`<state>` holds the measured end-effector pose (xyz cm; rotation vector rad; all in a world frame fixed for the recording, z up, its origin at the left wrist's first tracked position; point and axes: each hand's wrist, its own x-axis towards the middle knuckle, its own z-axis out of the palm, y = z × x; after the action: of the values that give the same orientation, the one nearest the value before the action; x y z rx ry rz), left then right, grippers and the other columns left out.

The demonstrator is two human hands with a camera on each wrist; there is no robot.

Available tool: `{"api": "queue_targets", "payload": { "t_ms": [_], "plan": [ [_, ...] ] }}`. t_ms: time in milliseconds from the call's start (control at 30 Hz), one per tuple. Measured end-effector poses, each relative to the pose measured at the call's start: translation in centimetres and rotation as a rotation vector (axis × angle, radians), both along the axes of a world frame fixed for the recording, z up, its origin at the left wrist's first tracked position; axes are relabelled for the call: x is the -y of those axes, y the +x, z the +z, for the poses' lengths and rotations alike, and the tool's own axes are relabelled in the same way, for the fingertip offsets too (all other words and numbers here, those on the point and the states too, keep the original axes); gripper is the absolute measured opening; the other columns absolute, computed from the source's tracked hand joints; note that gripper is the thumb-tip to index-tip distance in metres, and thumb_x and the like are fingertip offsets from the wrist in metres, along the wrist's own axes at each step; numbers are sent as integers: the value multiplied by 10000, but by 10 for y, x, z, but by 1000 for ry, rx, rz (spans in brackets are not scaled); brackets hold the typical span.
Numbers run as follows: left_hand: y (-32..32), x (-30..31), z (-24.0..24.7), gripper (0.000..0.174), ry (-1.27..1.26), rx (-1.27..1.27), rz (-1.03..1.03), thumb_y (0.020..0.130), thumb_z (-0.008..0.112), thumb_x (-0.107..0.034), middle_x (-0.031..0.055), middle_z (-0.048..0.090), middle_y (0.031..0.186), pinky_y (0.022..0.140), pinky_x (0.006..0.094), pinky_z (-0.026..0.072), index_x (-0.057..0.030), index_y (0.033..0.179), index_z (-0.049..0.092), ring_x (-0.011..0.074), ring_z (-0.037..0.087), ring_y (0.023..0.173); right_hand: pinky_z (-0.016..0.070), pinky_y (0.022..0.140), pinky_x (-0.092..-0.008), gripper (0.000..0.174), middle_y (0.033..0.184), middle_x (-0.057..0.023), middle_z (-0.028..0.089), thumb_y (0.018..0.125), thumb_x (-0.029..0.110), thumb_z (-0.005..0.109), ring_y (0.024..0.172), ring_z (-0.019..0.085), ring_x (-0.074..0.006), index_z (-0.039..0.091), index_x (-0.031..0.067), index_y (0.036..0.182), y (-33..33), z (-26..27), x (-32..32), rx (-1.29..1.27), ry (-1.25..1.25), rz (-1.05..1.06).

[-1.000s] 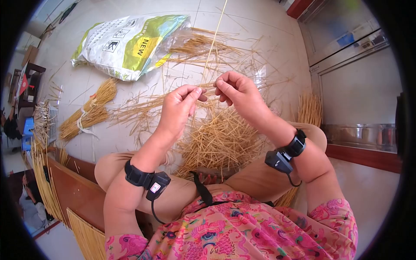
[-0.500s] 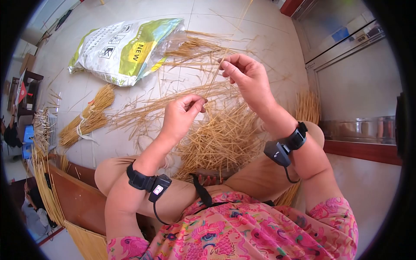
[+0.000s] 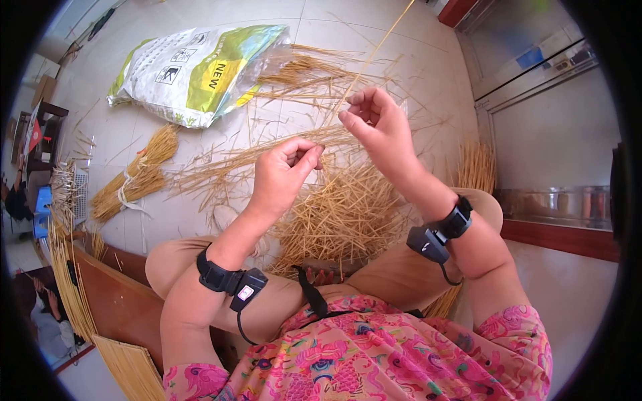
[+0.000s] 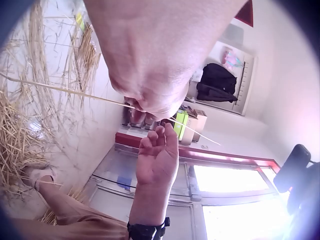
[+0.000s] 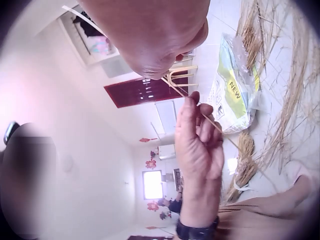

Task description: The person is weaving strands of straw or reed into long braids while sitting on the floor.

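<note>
Though slender, a straw [image 3: 380, 49] diagonal, outward right; hands: left one [image 3: 279, 177] pincerlike on it, right one [image 3: 386, 134] spread.

Pale gold along the thin stalk [image 4: 75, 92] at left in the left wrist view. Straw yellow, browner in patches, through the loose heap [image 3: 341, 214] at mid-frame in the head view. White, lime green and yellow with black print on the sack [image 3: 177, 77], upper left. Pink with multicoloured swirling figures across the shirt [image 3: 361, 357], lower centre. Tan for the trousers [image 3: 394, 267], black for the wrist straps [image 3: 458, 217], dark red for the sill [image 3: 562, 240] at right.
</note>
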<state>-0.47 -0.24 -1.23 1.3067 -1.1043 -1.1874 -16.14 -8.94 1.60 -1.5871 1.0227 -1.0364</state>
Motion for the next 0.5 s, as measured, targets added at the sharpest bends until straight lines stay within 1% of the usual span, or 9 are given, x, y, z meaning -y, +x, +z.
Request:
{"api": "queue_targets", "payload": {
  "t_ms": [67,100,300,367,500],
  "plan": [
    [-1,1,-2,140,-26,-8,52,873,601,-118,31,635,713,605,200,463,18,861,627,66,591,659,440,588,-203,111,751,1,603,822,82,629,675,536,-43,580,-6,869,1,1,-6,-44,93,141],
    [-1,2,-2,137,-25,-18,49,873,599,-115,32,635,713,606,201,464,19,862,626,66,591,658,443,590,-205,114,747,-2,600,818,80,632,672,533,-43,580,-12,859,1,2,-9,-66,139,211],
    [-1,1,0,129,-16,-48,13,878,584,-97,44,641,729,598,204,470,27,872,618,71,594,650,439,578,-196,106,726,-3,595,825,88,632,652,525,-39,599,-12,811,8,-1,-15,105,298,220],
    [-2,0,5,130,1,-46,-8,880,578,-93,52,647,745,595,205,473,32,877,616,73,594,642,440,582,-194,106,727,0,595,828,90,631,656,529,-39,600,-9,809,7,-1,-15,73,312,242],
    [-3,-2,10,129,37,-47,-7,893,552,-95,50,654,730,540,191,441,19,888,613,51,571,608,446,593,-193,109,730,1,603,832,95,632,666,537,-40,608,-11,821,7,-2,-17,53,361,269]
  ]
}}
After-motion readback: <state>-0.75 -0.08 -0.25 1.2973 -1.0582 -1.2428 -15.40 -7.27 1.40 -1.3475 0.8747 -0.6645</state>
